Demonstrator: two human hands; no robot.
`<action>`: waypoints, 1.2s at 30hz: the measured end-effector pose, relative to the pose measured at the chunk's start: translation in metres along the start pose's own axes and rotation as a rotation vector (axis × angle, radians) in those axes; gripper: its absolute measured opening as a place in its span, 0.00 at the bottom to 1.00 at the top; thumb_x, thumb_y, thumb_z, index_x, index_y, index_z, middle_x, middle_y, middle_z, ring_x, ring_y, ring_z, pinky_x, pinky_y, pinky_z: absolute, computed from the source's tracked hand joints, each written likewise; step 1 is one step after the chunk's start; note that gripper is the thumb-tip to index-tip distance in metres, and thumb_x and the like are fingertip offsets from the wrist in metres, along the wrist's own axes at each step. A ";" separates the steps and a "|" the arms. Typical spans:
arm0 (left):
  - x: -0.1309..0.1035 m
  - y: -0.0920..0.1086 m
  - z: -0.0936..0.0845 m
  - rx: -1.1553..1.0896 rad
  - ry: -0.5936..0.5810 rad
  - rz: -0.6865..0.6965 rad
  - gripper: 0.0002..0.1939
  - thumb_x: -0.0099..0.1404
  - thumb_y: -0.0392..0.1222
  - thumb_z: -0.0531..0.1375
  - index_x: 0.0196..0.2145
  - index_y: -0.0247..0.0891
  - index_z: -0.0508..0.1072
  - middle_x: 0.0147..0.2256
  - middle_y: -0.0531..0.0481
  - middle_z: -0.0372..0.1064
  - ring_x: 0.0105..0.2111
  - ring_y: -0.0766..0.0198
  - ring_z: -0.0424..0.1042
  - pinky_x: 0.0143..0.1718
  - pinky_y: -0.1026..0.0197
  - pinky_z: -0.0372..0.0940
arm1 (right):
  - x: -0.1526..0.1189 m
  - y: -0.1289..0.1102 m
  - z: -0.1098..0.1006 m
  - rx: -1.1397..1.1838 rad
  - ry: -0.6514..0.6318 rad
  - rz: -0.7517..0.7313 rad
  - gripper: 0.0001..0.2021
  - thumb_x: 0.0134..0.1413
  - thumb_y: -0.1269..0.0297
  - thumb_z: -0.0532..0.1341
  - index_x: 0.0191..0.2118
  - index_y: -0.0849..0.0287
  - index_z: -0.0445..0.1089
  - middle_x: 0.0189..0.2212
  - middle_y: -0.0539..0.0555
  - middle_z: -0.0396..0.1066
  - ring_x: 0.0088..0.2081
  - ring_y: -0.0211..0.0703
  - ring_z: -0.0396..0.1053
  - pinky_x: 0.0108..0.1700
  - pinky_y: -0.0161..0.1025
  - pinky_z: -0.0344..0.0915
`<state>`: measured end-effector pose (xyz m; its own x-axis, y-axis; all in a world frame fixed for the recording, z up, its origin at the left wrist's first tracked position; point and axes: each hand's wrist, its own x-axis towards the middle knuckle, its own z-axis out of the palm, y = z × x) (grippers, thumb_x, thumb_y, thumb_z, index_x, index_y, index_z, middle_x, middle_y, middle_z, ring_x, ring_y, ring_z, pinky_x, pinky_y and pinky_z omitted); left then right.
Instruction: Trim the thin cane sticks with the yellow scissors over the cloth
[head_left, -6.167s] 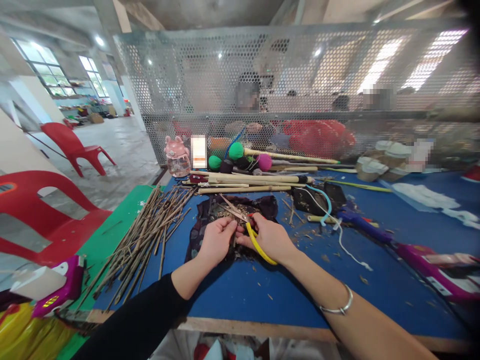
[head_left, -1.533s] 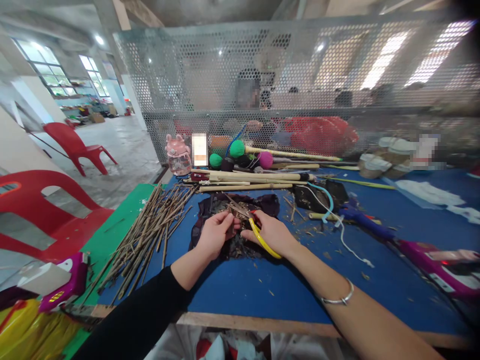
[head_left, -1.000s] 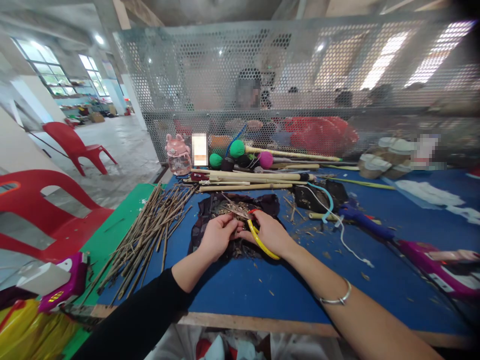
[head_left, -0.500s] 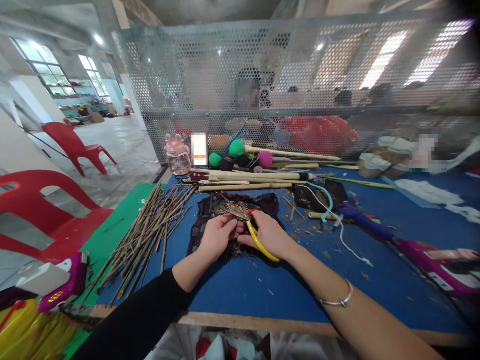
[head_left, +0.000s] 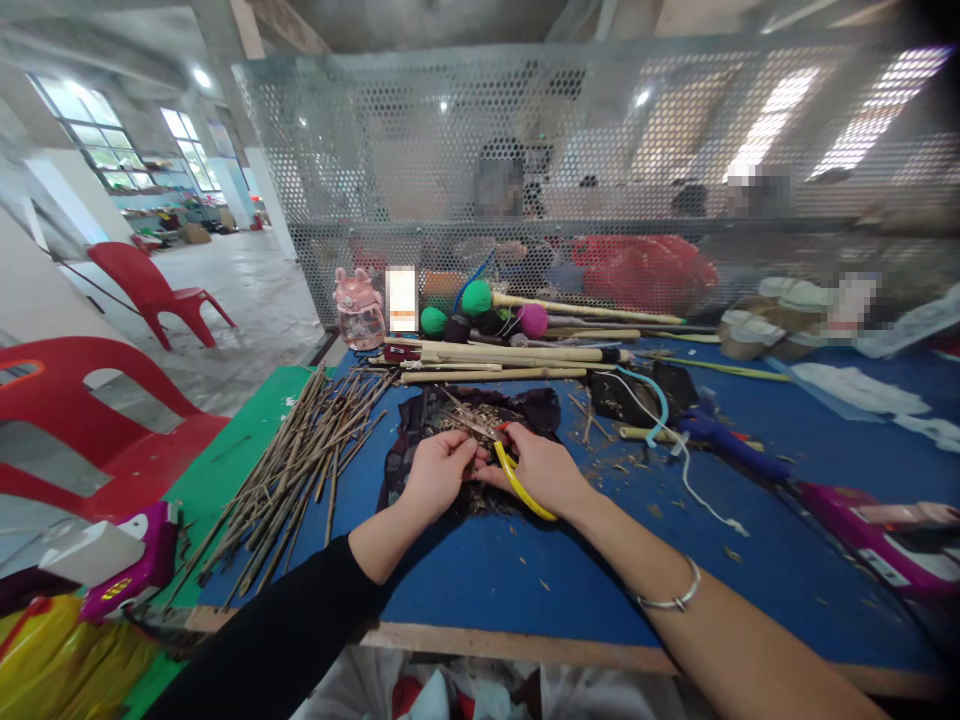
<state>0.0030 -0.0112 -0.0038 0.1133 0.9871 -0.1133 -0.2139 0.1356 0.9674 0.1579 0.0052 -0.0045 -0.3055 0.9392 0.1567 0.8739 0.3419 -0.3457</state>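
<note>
My right hand [head_left: 541, 468] is closed on a pair of scissors [head_left: 523, 488] with yellow-coated handles; their blades point up and to the left. Close beside the blades, my left hand [head_left: 439, 470] is closed with thumb and fingers pinched together; whatever lies in the pinch is too small to make out. The fingertips of both hands nearly meet. Under them a crumpled black cloth [head_left: 541, 403] is spread, with a heap of small brown clippings [head_left: 487, 415] on it. To the left lies a loose pile of thin brown sticks [head_left: 300, 470].
Pale bamboo rods [head_left: 517, 355] lie across the back of the blue table [head_left: 465, 590]. Green yarn balls [head_left: 477, 297], a pink bottle [head_left: 360, 315] and a perforated metal screen [head_left: 420, 150] stand behind. A purple device [head_left: 877, 535] sits right, a red chair [head_left: 112, 430] left.
The view has shifted slightly. Both hands stay over the cloth in nearly the same pose, and the scissors have barely moved.
</note>
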 end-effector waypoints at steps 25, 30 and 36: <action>0.008 -0.006 -0.008 0.106 -0.019 0.043 0.11 0.51 0.45 0.59 0.25 0.33 0.69 0.23 0.51 0.68 0.18 0.73 0.63 0.21 0.69 0.61 | 0.005 -0.001 -0.001 -0.097 -0.025 0.087 0.26 0.39 0.36 0.53 0.29 0.57 0.64 0.25 0.53 0.69 0.27 0.43 0.68 0.24 0.33 0.51; 0.011 -0.001 -0.009 0.045 0.012 0.060 0.09 0.52 0.42 0.59 0.29 0.33 0.70 0.24 0.51 0.69 0.21 0.72 0.65 0.23 0.70 0.62 | 0.007 -0.002 0.002 -0.107 0.082 0.050 0.24 0.41 0.38 0.54 0.27 0.57 0.65 0.26 0.53 0.70 0.29 0.43 0.68 0.27 0.33 0.53; 0.009 0.005 -0.008 -0.090 0.047 0.037 0.11 0.52 0.40 0.60 0.35 0.35 0.71 0.26 0.50 0.69 0.24 0.72 0.68 0.25 0.70 0.64 | 0.009 0.006 0.003 0.023 0.195 0.025 0.19 0.44 0.45 0.56 0.33 0.56 0.66 0.30 0.53 0.69 0.31 0.41 0.67 0.31 0.33 0.55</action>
<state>-0.0050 -0.0013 -0.0017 0.0584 0.9942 -0.0908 -0.3038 0.1043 0.9470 0.1591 0.0159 -0.0084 -0.2026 0.9245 0.3229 0.8709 0.3209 -0.3722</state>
